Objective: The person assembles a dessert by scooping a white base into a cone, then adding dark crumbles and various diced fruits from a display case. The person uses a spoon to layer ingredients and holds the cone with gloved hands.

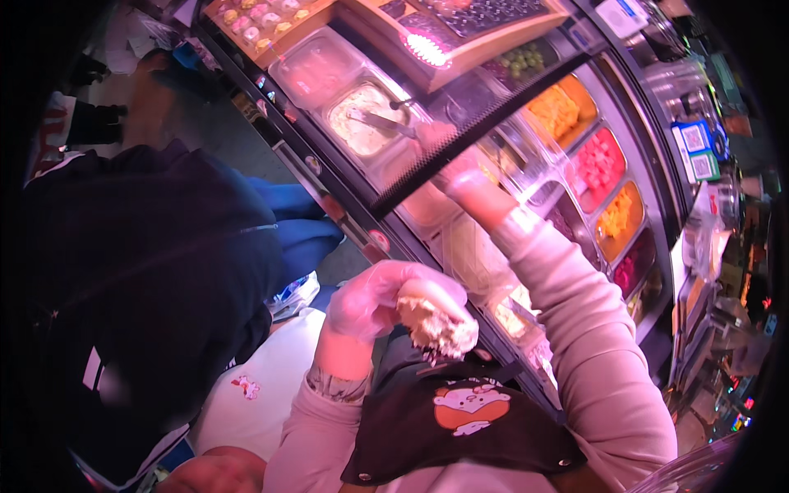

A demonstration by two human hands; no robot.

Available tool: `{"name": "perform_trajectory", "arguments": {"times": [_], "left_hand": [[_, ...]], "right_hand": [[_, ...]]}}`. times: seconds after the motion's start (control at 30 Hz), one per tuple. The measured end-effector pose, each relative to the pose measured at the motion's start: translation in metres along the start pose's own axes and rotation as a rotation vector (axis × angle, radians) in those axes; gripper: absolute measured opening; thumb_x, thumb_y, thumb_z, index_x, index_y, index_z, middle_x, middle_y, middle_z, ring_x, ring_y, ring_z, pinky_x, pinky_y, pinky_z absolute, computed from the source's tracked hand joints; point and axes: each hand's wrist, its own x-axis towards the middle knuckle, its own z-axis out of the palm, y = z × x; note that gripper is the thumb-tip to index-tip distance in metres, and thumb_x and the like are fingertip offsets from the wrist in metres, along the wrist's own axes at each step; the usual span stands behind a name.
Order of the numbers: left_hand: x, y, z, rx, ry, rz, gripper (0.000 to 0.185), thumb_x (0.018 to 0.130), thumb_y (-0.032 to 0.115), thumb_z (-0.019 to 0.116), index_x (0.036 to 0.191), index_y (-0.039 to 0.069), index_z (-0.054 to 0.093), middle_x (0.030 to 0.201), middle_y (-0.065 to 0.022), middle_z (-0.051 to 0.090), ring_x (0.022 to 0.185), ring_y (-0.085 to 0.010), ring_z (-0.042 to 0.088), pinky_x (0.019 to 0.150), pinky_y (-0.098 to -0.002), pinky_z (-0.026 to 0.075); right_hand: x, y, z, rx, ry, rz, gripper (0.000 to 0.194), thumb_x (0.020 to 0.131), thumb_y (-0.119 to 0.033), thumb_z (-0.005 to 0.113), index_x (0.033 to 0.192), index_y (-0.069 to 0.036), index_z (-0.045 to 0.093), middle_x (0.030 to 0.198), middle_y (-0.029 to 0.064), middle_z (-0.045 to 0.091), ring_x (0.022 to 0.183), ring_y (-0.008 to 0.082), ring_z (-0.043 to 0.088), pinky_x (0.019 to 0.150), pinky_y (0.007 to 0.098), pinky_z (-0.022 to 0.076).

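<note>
My left hand, in a clear plastic glove, is cupped around a piece of food topped with lumpy pale cream. Dark bits show along the food's lower edge; its base is mostly hidden by my fingers. Reaching under a clear panel with a black edge, my right hand grips the handle of a metal spatula. The spatula's blade rests in white cream inside a square tub. Part of my right hand is covered by the black edge, and its fingers are blurred behind the panel.
Metal pans hold orange fruit pieces and pink cubes. A wooden tray stands above the tubs, beside a box of small colourful sweets. People stand close on the left, one in a dark jacket. Printed codes hang right.
</note>
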Motion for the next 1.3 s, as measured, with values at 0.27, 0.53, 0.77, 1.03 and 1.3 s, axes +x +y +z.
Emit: {"name": "perform_trajectory", "arguments": {"times": [0.27, 0.53, 0.77, 1.03, 1.3], "left_hand": [[-0.009, 0.007, -0.038, -0.029, 0.114, 0.094, 0.073, 0.097, 0.053, 0.048, 0.118, -0.015, 0.064, 0.117, -0.0269, 0.07, 0.108, -0.0328, 0.068, 0.1, -0.042, 0.05], [-0.019, 0.006, -0.075, -0.167, 0.261, 0.021, 0.124, 0.069, 0.093, 0.061, 0.125, -0.018, 0.057, 0.12, -0.0294, 0.067, 0.11, -0.0376, 0.07, 0.099, -0.0474, 0.055], [-0.02, 0.023, -0.074, -0.22, 0.385, 0.144, 0.116, 0.078, 0.091, 0.05, 0.124, -0.015, 0.058, 0.119, -0.0316, 0.066, 0.1, -0.0401, 0.071, 0.088, -0.0479, 0.058], [-0.02, 0.029, -0.076, -0.239, 0.48, 0.162, 0.104, 0.084, 0.088, 0.046, 0.129, -0.005, 0.056, 0.12, -0.0295, 0.065, 0.102, -0.0434, 0.068, 0.085, -0.0515, 0.058], [-0.008, 0.026, -0.061, -0.172, 0.541, 0.176, 0.105, 0.081, 0.079, 0.065, 0.137, -0.008, 0.046, 0.13, -0.0231, 0.06, 0.121, -0.0355, 0.062, 0.107, -0.0504, 0.05]], "right_hand": [[0.052, -0.024, 0.007, 0.495, -0.28, 0.068, 0.032, 0.094, -0.03, 0.064, 0.101, 0.002, 0.066, 0.089, 0.0268, 0.069, 0.085, 0.0466, 0.067, 0.072, 0.0511, 0.0519], [0.039, -0.014, 0.013, 0.333, 0.074, 0.008, 0.019, 0.097, -0.021, 0.06, 0.089, -0.003, 0.061, 0.073, 0.0245, 0.063, 0.072, 0.0461, 0.065, 0.062, 0.0528, 0.0489], [0.058, -0.043, 0.018, 0.511, -0.066, 0.259, 0.027, 0.1, -0.021, 0.057, 0.095, 0.003, 0.069, 0.073, 0.0266, 0.058, 0.067, 0.039, 0.063, 0.062, 0.0447, 0.0471], [0.051, -0.061, 0.029, 1.072, 0.047, 0.502, 0.024, 0.093, -0.02, 0.063, 0.089, 0.001, 0.073, 0.068, 0.013, 0.066, 0.069, 0.0227, 0.066, 0.066, 0.0398, 0.0492], [0.067, -0.039, 0.054, 1.003, -0.157, 0.395, 0.018, 0.09, -0.014, 0.066, 0.081, 0.001, 0.07, 0.064, 0.0035, 0.063, 0.053, 0.0123, 0.056, 0.05, 0.0298, 0.0411]]}}
